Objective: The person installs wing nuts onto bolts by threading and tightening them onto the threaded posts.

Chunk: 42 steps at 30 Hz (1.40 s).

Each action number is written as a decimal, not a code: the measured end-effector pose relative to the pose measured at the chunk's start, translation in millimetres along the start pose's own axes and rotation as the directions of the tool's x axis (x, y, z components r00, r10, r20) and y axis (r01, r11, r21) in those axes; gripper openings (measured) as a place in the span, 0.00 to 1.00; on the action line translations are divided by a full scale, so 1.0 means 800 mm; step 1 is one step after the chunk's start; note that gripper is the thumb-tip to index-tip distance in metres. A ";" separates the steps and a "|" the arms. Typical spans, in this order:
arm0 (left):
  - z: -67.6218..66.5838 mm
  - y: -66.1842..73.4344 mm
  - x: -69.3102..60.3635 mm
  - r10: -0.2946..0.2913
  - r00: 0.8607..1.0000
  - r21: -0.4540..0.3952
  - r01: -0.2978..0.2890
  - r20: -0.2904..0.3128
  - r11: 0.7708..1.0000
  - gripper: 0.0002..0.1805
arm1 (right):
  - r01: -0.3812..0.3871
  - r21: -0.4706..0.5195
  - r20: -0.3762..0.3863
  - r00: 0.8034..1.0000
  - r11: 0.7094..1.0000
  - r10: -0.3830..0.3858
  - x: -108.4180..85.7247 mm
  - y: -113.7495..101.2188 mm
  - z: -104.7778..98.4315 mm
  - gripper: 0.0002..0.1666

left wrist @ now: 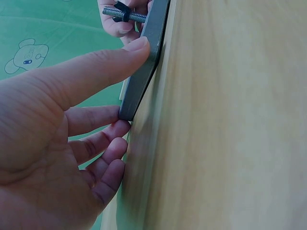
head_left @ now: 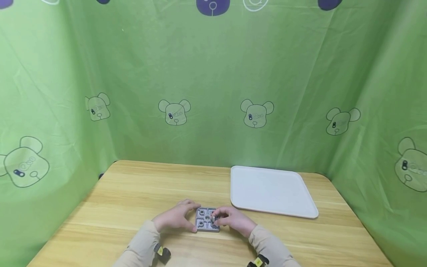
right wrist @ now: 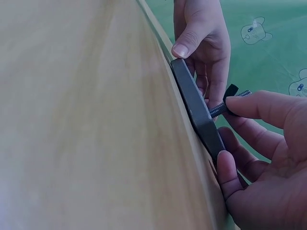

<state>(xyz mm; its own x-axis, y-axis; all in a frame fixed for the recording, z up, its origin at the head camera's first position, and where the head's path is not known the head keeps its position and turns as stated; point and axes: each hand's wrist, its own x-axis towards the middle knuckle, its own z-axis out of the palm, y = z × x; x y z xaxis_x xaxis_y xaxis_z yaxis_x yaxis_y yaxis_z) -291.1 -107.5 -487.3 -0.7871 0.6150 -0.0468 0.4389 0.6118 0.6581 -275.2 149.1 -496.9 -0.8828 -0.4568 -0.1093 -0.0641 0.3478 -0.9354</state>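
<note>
A grey square plate (head_left: 207, 225) with round sockets and raised ribs lies on the table between both hands. From it a threaded bolt (left wrist: 137, 17) stands up, carrying a black wing nut (left wrist: 125, 10) partway along its thread. My left hand (head_left: 176, 217) grips the plate's left side, thumb on the near corner and fingers at the far one. On the right, my right hand (head_left: 235, 218) pinches the wing nut (right wrist: 231, 91). Its little finger touches the plate's edge in the right wrist view. In the head view its fingers partly cover the plate's right sockets.
A white rectangular tray (head_left: 270, 191) lies at the back right of the wooden table (head_left: 160, 185), beyond the right hand. Green curtains (head_left: 213, 74) with bear drawings enclose the table at the back and both sides.
</note>
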 end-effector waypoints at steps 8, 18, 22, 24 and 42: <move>0.001 -0.001 0.001 -0.003 1.000 -0.005 0.003 -0.002 1.000 0.48 | 0.000 -0.025 -0.029 1.000 1.000 -0.001 0.000 -0.002 0.005 0.14; 0.000 -0.001 0.001 0.000 1.000 -0.005 0.000 -0.003 1.000 0.48 | 0.005 -0.051 -0.063 0.998 0.999 -0.008 -0.003 -0.008 0.007 0.14; 0.001 -0.001 0.001 -0.001 1.000 -0.006 0.001 -0.003 1.000 0.48 | 0.013 -0.055 -0.049 0.999 0.998 -0.016 -0.002 -0.007 0.007 0.15; 0.001 -0.001 0.001 0.000 1.000 -0.003 0.000 -0.005 1.000 0.48 | 0.018 -0.042 -0.023 1.000 0.999 -0.019 -0.003 -0.007 0.004 0.16; 0.000 0.002 0.000 -0.002 1.000 -0.017 0.002 -0.005 1.000 0.48 | -0.027 0.044 0.039 0.999 0.999 0.025 -0.001 -0.002 -0.008 0.19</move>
<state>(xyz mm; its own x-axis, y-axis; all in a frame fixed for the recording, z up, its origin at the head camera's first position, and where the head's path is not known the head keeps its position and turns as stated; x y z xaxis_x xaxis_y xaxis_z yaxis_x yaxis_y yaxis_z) -290.2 -106.8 -486.6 -0.7901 0.6113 -0.0448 0.4297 0.6045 0.6708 -277.0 154.0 -493.1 -0.8652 -0.4797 -0.1459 -0.0201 0.3240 -0.9458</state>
